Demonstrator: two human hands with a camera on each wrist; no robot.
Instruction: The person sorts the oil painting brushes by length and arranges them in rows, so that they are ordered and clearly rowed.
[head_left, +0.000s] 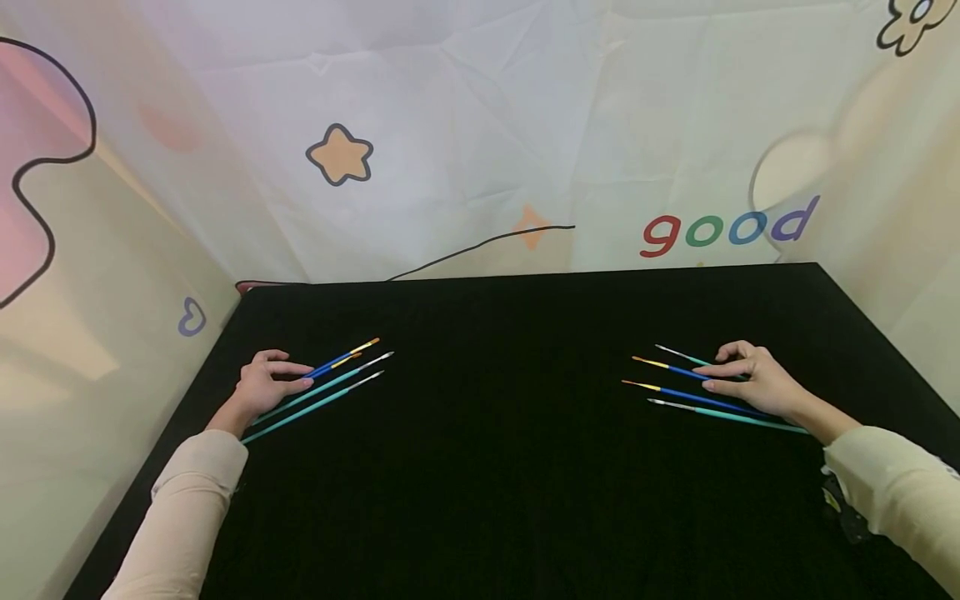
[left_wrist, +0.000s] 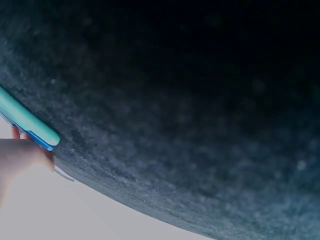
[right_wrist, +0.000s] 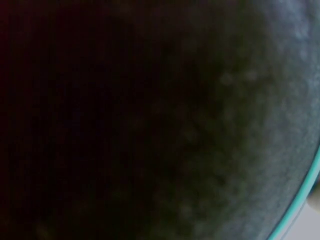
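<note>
On the left of the black table lie several slim paintbrushes. Two blue-handled brushes with orange tips start at the fingertips of my left hand, which pinches at least one between thumb and forefinger. Closer to me are two teal brushes with pale tips. In the left wrist view, a teal handle shows large beside the hand. Over on the right, my right hand pinches a blue brush. A teal brush lies beyond it; another blue brush and a teal one lie nearer me.
The black tabletop spreads between the two groups of brushes. A pale printed curtain with a star and the word "good" hangs behind and along the sides. A small dark object shows beneath the right sleeve.
</note>
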